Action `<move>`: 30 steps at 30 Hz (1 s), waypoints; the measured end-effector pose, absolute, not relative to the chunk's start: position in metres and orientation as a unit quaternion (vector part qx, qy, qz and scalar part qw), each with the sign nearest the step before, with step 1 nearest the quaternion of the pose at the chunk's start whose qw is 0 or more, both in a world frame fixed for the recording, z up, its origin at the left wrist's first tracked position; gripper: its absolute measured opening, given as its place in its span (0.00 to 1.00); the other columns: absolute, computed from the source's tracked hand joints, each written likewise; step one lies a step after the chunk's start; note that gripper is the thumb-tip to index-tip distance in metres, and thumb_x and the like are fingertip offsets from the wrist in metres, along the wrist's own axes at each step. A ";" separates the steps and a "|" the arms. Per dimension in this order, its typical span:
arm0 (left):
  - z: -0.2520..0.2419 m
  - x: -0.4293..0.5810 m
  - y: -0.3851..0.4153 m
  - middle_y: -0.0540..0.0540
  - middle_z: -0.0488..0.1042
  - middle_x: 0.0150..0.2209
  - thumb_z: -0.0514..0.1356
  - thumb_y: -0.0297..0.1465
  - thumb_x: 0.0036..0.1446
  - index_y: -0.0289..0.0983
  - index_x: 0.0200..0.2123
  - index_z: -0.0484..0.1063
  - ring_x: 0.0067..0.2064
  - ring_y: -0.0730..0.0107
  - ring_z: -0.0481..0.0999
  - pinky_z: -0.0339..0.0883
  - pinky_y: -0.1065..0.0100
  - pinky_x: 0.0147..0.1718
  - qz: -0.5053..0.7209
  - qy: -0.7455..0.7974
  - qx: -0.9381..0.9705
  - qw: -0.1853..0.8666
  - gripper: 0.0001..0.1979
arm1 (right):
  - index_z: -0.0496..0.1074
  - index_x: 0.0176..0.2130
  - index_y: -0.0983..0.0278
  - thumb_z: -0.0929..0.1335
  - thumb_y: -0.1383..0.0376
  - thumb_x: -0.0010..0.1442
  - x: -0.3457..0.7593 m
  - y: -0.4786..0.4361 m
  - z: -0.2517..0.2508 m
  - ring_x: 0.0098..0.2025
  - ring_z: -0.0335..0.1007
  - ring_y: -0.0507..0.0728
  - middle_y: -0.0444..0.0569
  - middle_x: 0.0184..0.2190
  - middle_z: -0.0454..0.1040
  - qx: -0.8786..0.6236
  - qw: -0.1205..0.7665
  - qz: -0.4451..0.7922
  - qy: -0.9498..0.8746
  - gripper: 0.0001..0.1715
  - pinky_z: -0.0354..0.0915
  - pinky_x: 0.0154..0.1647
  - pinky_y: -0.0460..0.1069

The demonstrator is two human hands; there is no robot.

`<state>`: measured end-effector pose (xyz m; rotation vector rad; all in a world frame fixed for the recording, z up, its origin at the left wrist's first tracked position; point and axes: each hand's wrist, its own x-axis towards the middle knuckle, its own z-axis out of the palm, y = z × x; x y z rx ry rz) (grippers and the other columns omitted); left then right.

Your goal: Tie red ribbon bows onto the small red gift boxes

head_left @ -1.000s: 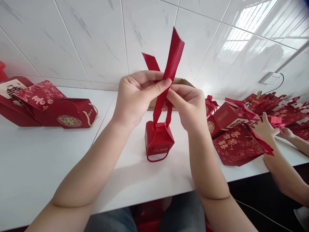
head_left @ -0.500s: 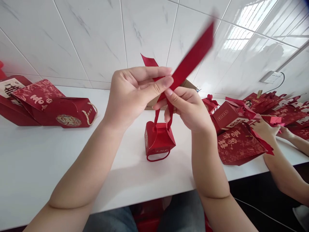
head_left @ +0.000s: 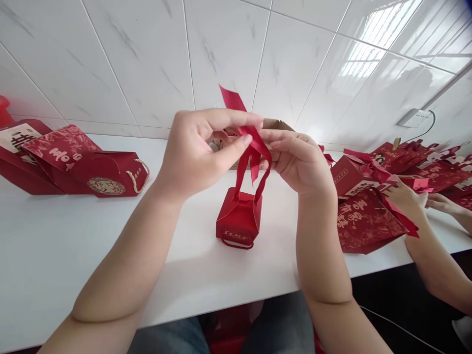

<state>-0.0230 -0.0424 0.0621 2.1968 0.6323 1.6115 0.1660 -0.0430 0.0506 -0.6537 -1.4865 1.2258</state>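
Backs onto a glossy tile wall (head_left: 147,59), white with grey veins and thin joints, catching a bright, barred window reflection (head_left: 383,24) at upper right. Carries a white wall socket (head_left: 413,118) beside a slanting grey strip (head_left: 447,87). Meets a smooth white tabletop (head_left: 84,255) at the foot, dark below at right.

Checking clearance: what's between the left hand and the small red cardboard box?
In the head view, two glossy red ribbon strands run between the left hand and the small red cardboard box.
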 end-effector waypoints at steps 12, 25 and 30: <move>0.051 -0.027 -0.027 0.49 0.81 0.35 0.67 0.28 0.51 0.42 0.55 0.66 0.41 0.59 0.80 0.74 0.58 0.42 0.475 0.301 0.753 0.342 0.27 | 0.78 0.40 0.63 0.74 0.64 0.51 0.173 -0.048 0.050 0.22 0.64 0.47 0.43 0.27 0.75 -0.283 0.533 0.471 -0.643 0.13 0.68 0.24 0.46; 0.056 -0.021 -0.032 0.47 0.80 0.38 0.66 0.35 0.52 0.41 0.39 0.76 0.36 0.64 0.78 0.73 0.63 0.33 0.467 0.315 0.768 0.305 0.10 | 0.72 0.35 0.61 0.73 0.56 0.54 0.166 -0.046 0.049 0.25 0.69 0.49 0.43 0.29 0.74 -0.315 0.569 0.429 -0.626 0.13 0.69 0.28 0.47; 0.060 -0.023 -0.035 0.48 0.78 0.28 0.64 0.35 0.55 0.42 0.30 0.77 0.31 0.65 0.77 0.72 0.62 0.27 0.485 0.292 0.750 0.343 0.04 | 0.71 0.34 0.61 0.72 0.57 0.55 0.166 -0.048 0.051 0.26 0.69 0.49 0.44 0.32 0.74 -0.330 0.593 0.423 -0.600 0.11 0.67 0.26 0.46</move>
